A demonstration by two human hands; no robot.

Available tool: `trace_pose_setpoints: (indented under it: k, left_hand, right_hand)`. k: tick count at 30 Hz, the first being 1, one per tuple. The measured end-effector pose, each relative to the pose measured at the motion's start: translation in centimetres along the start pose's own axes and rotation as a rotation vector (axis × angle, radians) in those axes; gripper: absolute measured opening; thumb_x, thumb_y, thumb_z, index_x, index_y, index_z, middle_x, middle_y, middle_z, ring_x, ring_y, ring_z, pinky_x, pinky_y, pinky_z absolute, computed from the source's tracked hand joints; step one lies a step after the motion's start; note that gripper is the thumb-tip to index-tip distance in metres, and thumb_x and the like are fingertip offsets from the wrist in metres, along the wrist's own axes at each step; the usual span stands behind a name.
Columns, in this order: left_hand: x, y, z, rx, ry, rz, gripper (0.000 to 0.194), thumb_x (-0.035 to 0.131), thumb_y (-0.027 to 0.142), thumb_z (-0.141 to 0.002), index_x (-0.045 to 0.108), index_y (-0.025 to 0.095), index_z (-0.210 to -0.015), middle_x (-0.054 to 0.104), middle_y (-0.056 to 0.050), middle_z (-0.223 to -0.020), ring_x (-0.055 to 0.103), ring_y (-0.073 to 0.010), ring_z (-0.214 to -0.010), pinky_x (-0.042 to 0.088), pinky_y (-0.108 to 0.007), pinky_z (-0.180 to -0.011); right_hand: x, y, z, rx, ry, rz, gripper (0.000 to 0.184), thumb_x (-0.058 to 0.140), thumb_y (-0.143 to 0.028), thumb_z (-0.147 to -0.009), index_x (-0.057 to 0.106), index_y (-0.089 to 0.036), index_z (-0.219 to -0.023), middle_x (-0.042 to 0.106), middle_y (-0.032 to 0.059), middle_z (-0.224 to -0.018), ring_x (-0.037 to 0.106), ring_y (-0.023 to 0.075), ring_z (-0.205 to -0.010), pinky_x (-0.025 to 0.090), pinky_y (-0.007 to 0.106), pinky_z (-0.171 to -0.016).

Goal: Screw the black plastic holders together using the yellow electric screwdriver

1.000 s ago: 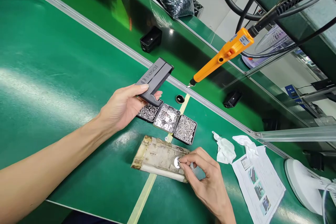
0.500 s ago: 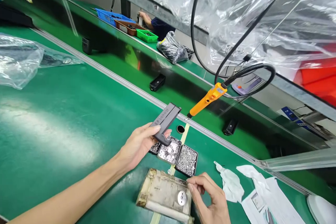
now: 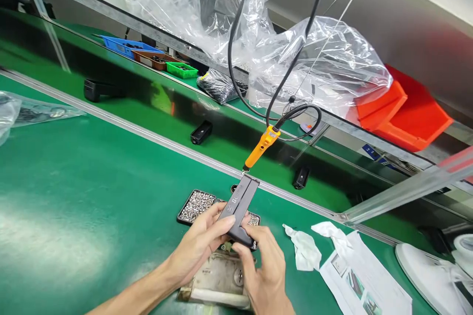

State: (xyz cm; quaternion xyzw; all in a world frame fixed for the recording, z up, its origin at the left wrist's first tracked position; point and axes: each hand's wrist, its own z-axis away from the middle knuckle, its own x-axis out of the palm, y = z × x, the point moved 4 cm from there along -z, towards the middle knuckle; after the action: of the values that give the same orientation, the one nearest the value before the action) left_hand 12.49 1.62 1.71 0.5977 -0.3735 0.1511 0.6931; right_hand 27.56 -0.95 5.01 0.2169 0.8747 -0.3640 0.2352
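A long dark grey casing (image 3: 242, 204) with pale lettering and a hooked near end is held up over the bench. My left hand (image 3: 207, 238) grips it along its side, thumb on top. The thumb and fingers of my right hand (image 3: 265, 266) close round the hooked end; whether a small part is also pinched there is hidden. Below the hands lies a worn beige block (image 3: 216, 275) bearing a silver disc (image 3: 239, 276), partly covered by my right hand. A black tray (image 3: 179, 217) of small metal parts sits left of the casing, and other trays are mostly hidden behind it.
An orange electric screwdriver (image 3: 261, 147) hangs just beyond the casing. White cloths (image 3: 303, 248) and a printed sheet (image 3: 391, 288) lie to the right. Black parts (image 3: 201, 132) rest behind the metal rail (image 3: 148, 140). An orange bin (image 3: 414, 113) and clear plastic bags occupy the shelf above.
My right hand has left the beige block and come up to the casing's hooked end. The casing has come lower and nearer, still in my left hand. The view has shifted right.
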Motion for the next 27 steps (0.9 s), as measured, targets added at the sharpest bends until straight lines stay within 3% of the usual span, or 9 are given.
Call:
trace_pose_setpoints:
  k: [2,4,6,7,9,12,16,21,27]
  left_hand:
    - [0.1,0.0,-0.1,0.017,-0.076,-0.031,0.056,0.074,0.050,-0.092,0.060,0.024,-0.140,0.061,-0.014,-0.145,0.053,-0.0325,-0.139,0.045,-0.045,-0.115]
    - [-0.2,0.1,-0.4,0.060,-0.137,-0.072,0.079,0.079,0.059,-0.084,0.049,0.028,-0.151,0.043,-0.014,-0.160,0.044,-0.0356,-0.146,0.045,-0.048,-0.115]
    - [-1.0,0.4,-0.7,0.107,-0.135,-0.155,0.096,0.089,0.053,-0.075,0.039,0.035,-0.156,0.024,-0.010,-0.170,0.040,-0.0352,-0.148,0.043,-0.048,-0.116]
    - [-1.3,0.5,-0.8,0.115,-0.120,-0.219,0.097,0.091,0.046,-0.074,0.038,0.038,-0.156,0.022,-0.008,-0.171,0.042,-0.0337,-0.147,0.042,-0.047,-0.117]
    - [-1.8,0.7,-0.8,0.097,-0.080,-0.379,0.085,0.091,0.036,-0.077,0.046,0.036,-0.150,0.037,-0.008,-0.163,0.051,-0.0304,-0.139,0.042,-0.046,-0.116]
    - [-1.6,1.1,-0.4,0.071,-0.008,-0.616,0.060,0.086,0.033,-0.080,0.060,0.030,-0.134,0.062,-0.007,-0.138,0.061,-0.0286,-0.124,0.049,-0.042,-0.108]
    - [-0.6,1.4,0.6,0.125,0.062,-0.826,0.057,0.088,0.034,-0.076,0.065,0.031,-0.129,0.068,-0.004,-0.131,0.065,-0.0285,-0.119,0.053,-0.039,-0.102]
    - [-0.3,0.6,2.1,0.138,-0.006,-1.021,0.063,0.084,0.040,-0.081,0.061,0.035,-0.139,0.069,-0.004,-0.133,0.065,-0.0302,-0.120,0.055,-0.041,-0.103]
    - [-1.7,-0.9,3.8,0.178,-0.193,-1.235,0.065,0.077,0.040,-0.089,0.051,0.040,-0.149,0.061,-0.004,-0.145,0.058,-0.0316,-0.132,0.052,-0.047,-0.110]
  right_hand:
    - [-0.8,1.5,-0.1,0.215,0.015,-0.205,0.013,0.063,-0.030,-0.099,0.067,-0.024,-0.110,0.075,0.0053,-0.096,0.072,0.0205,-0.086,0.059,0.031,-0.075]
    - [-1.4,3.1,0.2,0.446,-0.009,-0.474,0.026,0.064,-0.046,-0.098,0.068,-0.022,-0.104,0.074,0.0063,-0.094,0.071,0.0205,-0.082,0.059,0.030,-0.070]
    - [-1.6,4.3,0.7,0.602,-0.055,-0.759,0.037,0.063,-0.056,-0.095,0.068,-0.020,-0.104,0.072,0.0078,-0.093,0.069,0.0197,-0.075,0.058,0.029,-0.063]
    - [-1.7,4.6,1.0,0.651,-0.090,-0.876,0.040,0.063,-0.058,-0.094,0.069,-0.020,-0.106,0.072,0.0083,-0.093,0.067,0.0189,-0.072,0.057,0.029,-0.060]
    - [-1.6,5.1,1.7,0.722,-0.160,-1.007,0.042,0.060,-0.059,-0.095,0.069,-0.022,-0.113,0.072,0.0099,-0.097,0.066,0.0182,-0.069,0.057,0.030,-0.058]
    - [-1.8,5.2,2.5,0.674,-0.191,-0.941,0.059,0.065,-0.065,-0.090,0.062,-0.025,-0.132,0.071,0.0136,-0.122,0.071,0.0246,-0.094,0.063,0.039,-0.079]
    - [-2.6,5.4,3.8,0.571,-0.093,-0.584,0.081,0.080,-0.062,-0.080,0.049,-0.026,-0.147,0.060,0.0137,-0.145,0.060,0.0306,-0.132,0.054,0.046,-0.110]
    - [-3.9,5.8,6.2,0.509,-0.108,-0.294,0.077,0.076,-0.047,-0.089,0.041,-0.028,-0.155,0.049,0.0131,-0.156,0.054,0.0306,-0.139,0.051,0.045,-0.113]
    - [-4.1,6.1,9.1,0.502,-0.300,-0.347,0.067,0.066,-0.044,-0.097,0.037,-0.028,-0.155,0.060,0.0136,-0.143,0.061,0.0295,-0.130,0.051,0.047,-0.112]
